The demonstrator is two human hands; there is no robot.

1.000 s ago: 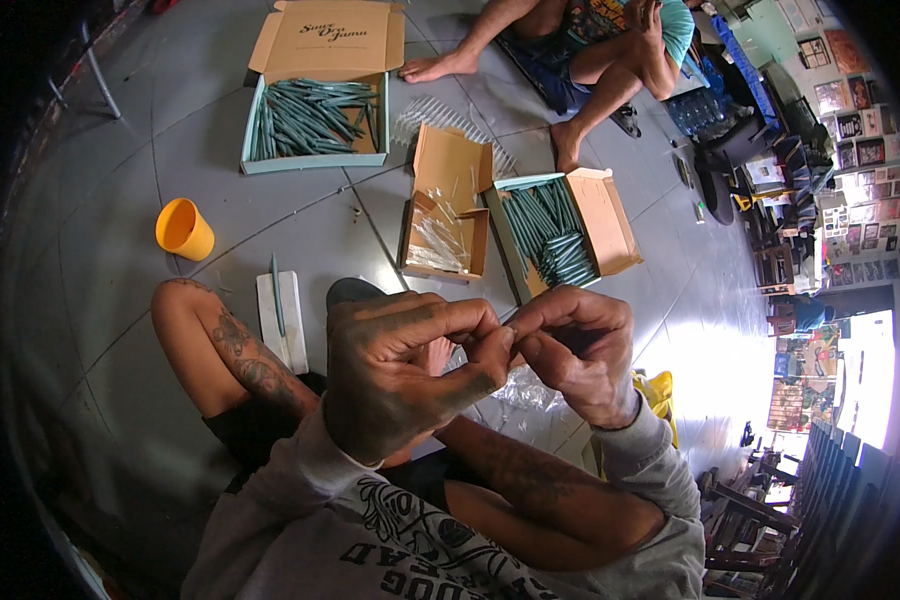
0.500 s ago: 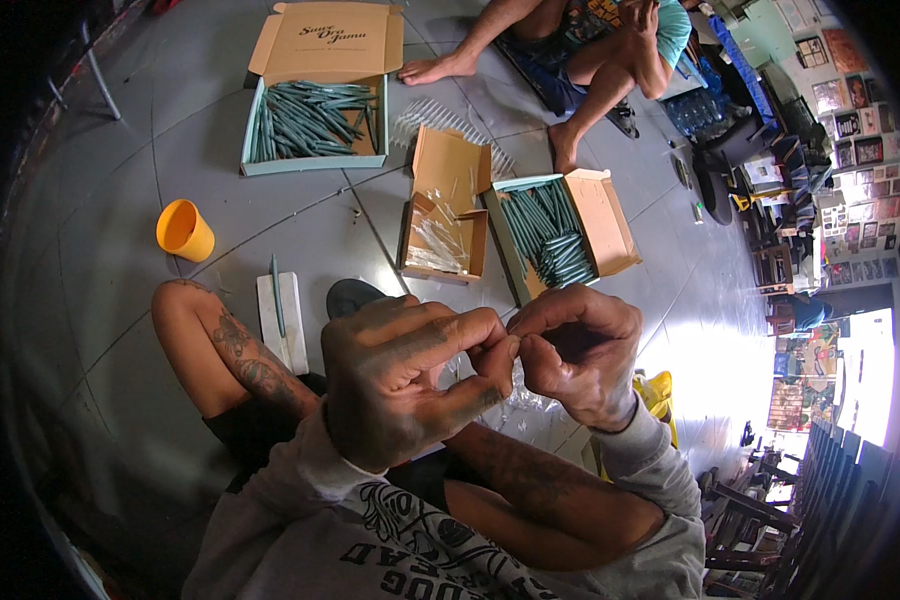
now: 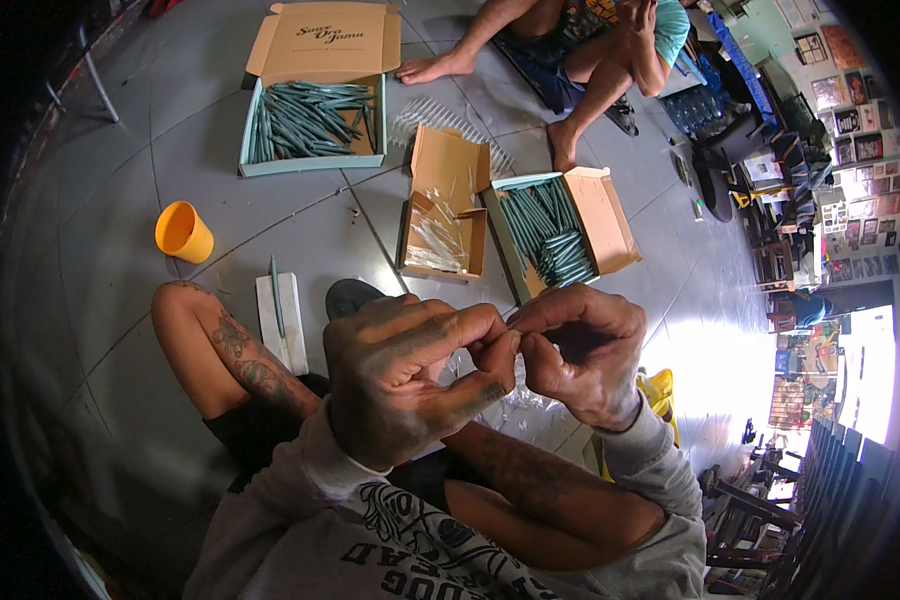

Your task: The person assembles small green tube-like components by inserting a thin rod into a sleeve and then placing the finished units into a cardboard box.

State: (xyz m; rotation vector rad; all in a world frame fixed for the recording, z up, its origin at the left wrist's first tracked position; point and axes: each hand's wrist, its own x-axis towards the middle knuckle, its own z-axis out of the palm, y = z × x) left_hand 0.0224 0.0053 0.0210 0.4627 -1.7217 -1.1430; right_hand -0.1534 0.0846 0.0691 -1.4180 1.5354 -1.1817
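Note:
My left hand (image 3: 410, 370) and my right hand (image 3: 582, 352) meet fingertip to fingertip above my lap. Each one pinches thumb against forefinger; whatever lies between the tips is too small or hidden to name. Beyond them stands an open box (image 3: 537, 278) of dark green pen-like sticks (image 3: 548, 225). A smaller cardboard box (image 3: 448, 152) beside it holds clear thin plastic pieces (image 3: 436, 240). Left of my hands, one green stick (image 3: 276, 290) lies on a white block (image 3: 294, 345).
A yellow cup (image 3: 184, 232) stands at the left on the tiled floor. Farther back is a larger open box (image 3: 312, 165) full of green sticks. Clear tubes (image 3: 440, 118) lie beside it. Another person's bare foot (image 3: 436, 69) rests nearby. Furniture (image 3: 770, 520) lines the right side.
Both hands stay pressed together at the fingertips, with only a very slight shift. The boxes, cup and block lie as before.

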